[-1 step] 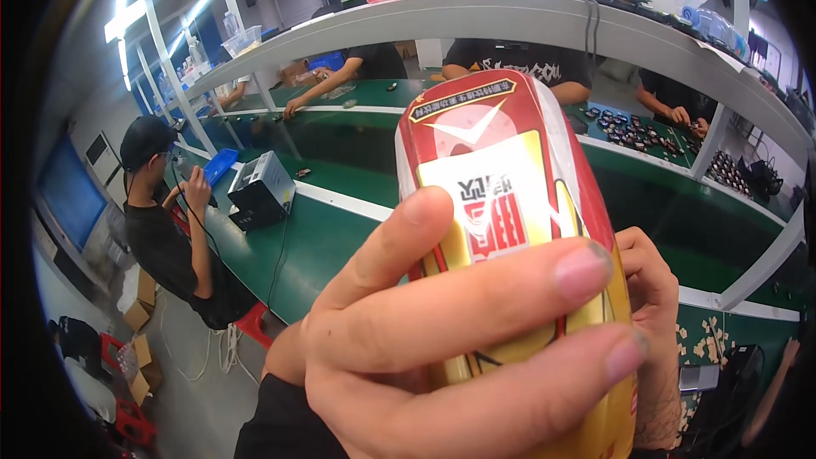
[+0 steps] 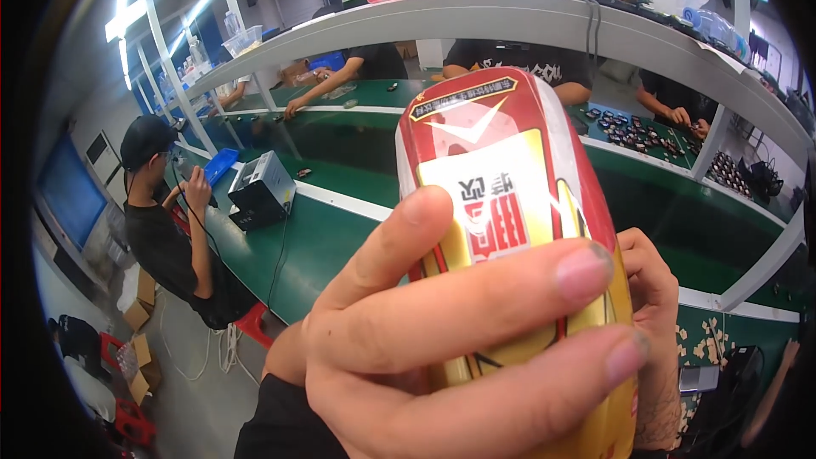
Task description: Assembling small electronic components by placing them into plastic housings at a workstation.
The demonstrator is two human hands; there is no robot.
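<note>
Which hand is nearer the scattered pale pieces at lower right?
Right. The right hand, behind the red container, is just left of the pale pieces; the left hand, across the container's front, is farther left.

Tilted, glossy red-and-gold container (image 2: 500,195)

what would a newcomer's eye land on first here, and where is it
A big red-and-gold drink container dominates the middle, with the left hand wrapped across its front and the right hand at its right edge, partly hidden. Beyond, at left, a person in a dark cap stands out beside a green bench. Many small dark parts lie at upper right.
</note>
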